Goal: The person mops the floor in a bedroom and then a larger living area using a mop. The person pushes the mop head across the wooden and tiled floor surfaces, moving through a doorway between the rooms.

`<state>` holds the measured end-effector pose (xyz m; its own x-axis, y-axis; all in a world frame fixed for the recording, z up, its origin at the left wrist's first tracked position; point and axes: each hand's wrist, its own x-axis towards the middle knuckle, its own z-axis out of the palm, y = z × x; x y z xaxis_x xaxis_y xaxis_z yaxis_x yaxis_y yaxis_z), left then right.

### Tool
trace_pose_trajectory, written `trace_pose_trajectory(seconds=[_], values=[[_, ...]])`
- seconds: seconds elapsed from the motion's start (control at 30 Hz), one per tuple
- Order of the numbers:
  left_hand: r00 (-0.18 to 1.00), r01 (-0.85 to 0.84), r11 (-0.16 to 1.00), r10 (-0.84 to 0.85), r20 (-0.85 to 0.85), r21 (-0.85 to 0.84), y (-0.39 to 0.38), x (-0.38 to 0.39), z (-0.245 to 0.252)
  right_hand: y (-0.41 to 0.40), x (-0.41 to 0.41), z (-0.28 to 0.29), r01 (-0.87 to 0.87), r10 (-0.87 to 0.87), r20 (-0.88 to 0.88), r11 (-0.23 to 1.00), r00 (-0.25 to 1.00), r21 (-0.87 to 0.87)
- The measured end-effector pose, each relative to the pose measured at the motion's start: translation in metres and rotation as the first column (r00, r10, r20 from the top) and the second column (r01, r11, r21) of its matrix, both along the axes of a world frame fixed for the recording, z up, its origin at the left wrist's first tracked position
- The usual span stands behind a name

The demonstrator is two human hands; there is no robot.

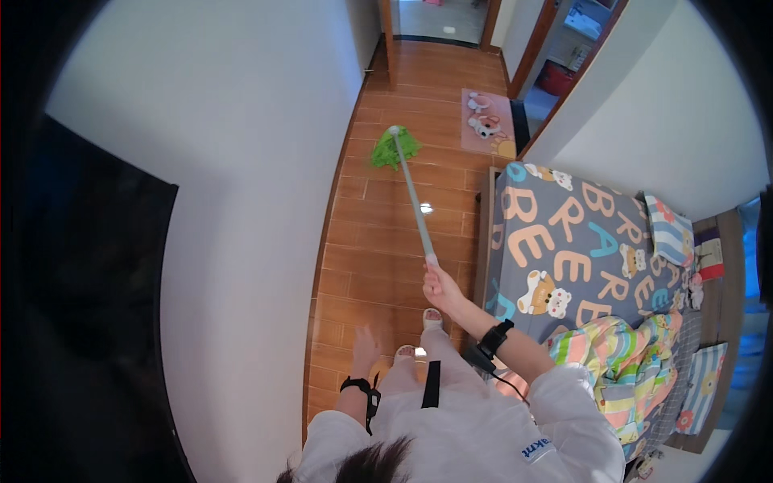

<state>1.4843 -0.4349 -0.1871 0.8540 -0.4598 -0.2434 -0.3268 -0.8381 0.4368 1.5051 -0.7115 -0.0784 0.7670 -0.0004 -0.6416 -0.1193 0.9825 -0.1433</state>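
Note:
My right hand (442,290) is wrapped around the upper end of a grey mop handle (415,196). The handle slants forward from my fist to a mop head with bright green strands (394,148), which rests on the wood-look floor near the left wall. Low at my left side hangs my left hand (366,345), blurred, with its fingers extended and nothing seen in it. Both wrists wear black straps with small devices.
On the right stands a bed (555,253) with a patterned sheet and a crumpled striped quilt (634,362). A white wall (259,211) runs along the left. Ahead, a pink mat (483,142) lies by a doorway. Another doorway (441,24) is at the far end.

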Motion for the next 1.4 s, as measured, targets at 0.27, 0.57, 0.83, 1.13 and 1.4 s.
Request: trace_pose_trajectory(seconds=[0.27,0.57,0.83,1.13,1.4], values=[[0.991,0.114,0.993,-0.113,-0.077,0.011,0.042,-0.019,0.005,0.016,-0.129,0.059,-0.013,0.011,0.025,0.996,1.000,0.084],[0.836,0.548,0.698,-0.471,0.281,-0.462,-0.120,-0.058,0.129,0.075,-0.330,0.245,-0.135,0.087,-0.377,0.985,0.922,-0.104],[0.713,0.538,0.618,-0.697,-0.083,-0.573,-0.158,-0.136,0.146,0.139,-0.337,0.382,-0.934,-0.098,-0.942,-0.195,0.321,-0.298],[0.560,0.632,0.538,-0.815,-0.151,-0.557,-0.165,-0.117,0.186,0.094,-0.314,0.407,-0.939,-0.296,-0.895,-0.186,0.333,-0.288],[0.248,0.806,0.301,-0.953,-0.171,-0.510,-0.177,-0.112,0.089,0.057,-0.370,0.317,-0.750,0.186,-0.903,0.634,0.387,-0.191]])
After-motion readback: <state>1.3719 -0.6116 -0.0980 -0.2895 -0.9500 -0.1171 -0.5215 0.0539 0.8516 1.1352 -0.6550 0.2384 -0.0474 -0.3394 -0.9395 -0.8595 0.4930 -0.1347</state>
